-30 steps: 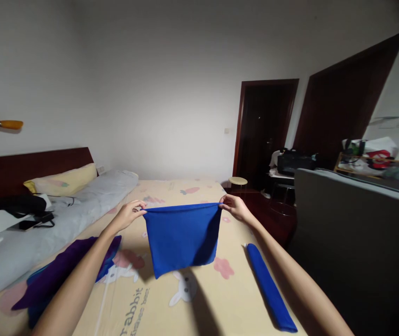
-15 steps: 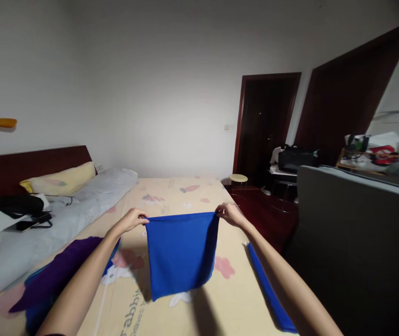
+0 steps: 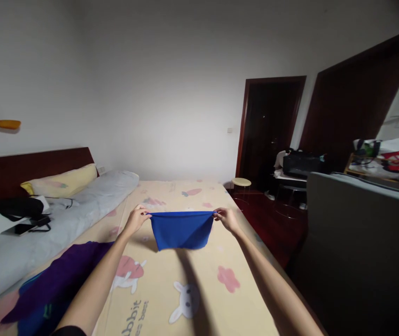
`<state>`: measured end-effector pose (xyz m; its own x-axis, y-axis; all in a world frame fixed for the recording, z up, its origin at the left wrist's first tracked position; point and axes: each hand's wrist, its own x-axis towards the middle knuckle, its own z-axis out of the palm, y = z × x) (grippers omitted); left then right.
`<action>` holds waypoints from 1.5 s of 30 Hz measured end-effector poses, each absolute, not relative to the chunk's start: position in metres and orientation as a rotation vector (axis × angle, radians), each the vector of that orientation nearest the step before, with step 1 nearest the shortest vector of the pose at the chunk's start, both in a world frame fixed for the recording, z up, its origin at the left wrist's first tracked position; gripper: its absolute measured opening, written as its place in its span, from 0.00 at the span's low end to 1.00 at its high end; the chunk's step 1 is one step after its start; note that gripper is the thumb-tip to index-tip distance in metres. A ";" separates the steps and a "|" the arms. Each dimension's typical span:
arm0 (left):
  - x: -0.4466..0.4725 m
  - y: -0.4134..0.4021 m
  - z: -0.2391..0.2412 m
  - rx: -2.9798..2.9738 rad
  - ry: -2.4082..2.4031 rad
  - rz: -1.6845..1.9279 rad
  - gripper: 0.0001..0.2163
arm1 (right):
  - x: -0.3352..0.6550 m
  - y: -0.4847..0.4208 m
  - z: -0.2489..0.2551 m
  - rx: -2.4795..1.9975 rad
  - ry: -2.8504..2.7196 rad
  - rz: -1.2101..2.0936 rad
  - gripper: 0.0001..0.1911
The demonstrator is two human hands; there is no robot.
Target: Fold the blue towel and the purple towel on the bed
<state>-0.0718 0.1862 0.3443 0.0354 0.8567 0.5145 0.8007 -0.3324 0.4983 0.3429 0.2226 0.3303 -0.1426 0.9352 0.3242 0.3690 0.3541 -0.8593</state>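
A blue cloth [image 3: 182,231] is stretched between my two hands above the bed, its top edge taut and its lower part hanging forward. My left hand [image 3: 138,219] pinches the left top corner. The right top corner is pinched by my right hand [image 3: 226,218]. Below lies the pale yellow bed sheet [image 3: 164,275], printed with rabbits and pink shapes. Beside my left forearm a purple cloth [image 3: 62,275] lies crumpled over a blue one [image 3: 33,322].
Along the headboard [image 3: 38,158] lie a grey bedding roll [image 3: 90,205], a yellow pillow [image 3: 62,181] and a phone [image 3: 24,228]. A round stool [image 3: 241,182] stands past the bed's far corner. A dark grey panel [image 3: 357,252] rises on the right.
Both hands have moved a little forward with the blue cloth, which now appears shorter and tilted away. The blue piece by my right forearm no longer shows.
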 end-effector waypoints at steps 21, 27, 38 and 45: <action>-0.015 -0.056 0.063 2.184 1.916 -0.145 0.28 | 0.385 -0.014 0.045 -1.551 -2.330 0.476 0.14; 0.034 -0.043 0.073 2.276 1.844 0.022 0.26 | 0.326 -0.014 0.047 -1.414 -2.224 0.276 0.19; 0.034 -0.044 -0.010 2.430 2.184 0.396 0.26 | 0.295 -0.013 -0.024 -1.506 -2.252 0.099 0.29; 0.012 -0.044 -0.006 2.358 2.312 0.434 0.26 | 0.342 -0.013 -0.030 -1.670 -2.140 0.068 0.31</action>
